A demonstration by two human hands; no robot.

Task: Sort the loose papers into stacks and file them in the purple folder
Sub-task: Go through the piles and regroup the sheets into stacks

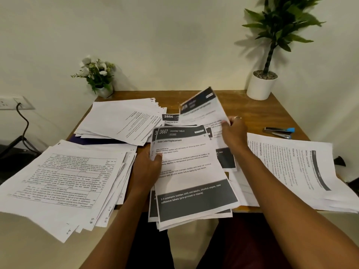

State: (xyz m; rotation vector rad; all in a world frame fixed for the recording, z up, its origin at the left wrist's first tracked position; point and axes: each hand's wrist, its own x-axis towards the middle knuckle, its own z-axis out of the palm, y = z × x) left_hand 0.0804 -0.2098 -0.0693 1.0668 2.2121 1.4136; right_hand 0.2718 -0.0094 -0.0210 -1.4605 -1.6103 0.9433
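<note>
Fingers [226, 124] of the right hand [235, 133] pinch a raised sheet [202, 109]; left hand [145, 167] grips the stack [194, 181].

setting: office-type desk area. indicators: wooden desk [256, 109] w/ piles of printed papers [64, 181], stapler [279, 131] at rt side, potted plant [262, 86] and flower pot [104, 91] at back edge, wall socket [13, 102] w/ cable [23, 121] plugged in.

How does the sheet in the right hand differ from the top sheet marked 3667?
The raised sheet is up off the desk and tilted; the 3667 sheet lies on top of a stack. The right hand pinches the raised sheet; the left hand holds the 3667 sheet's stack. Both are white printouts with dark header bands.
</note>
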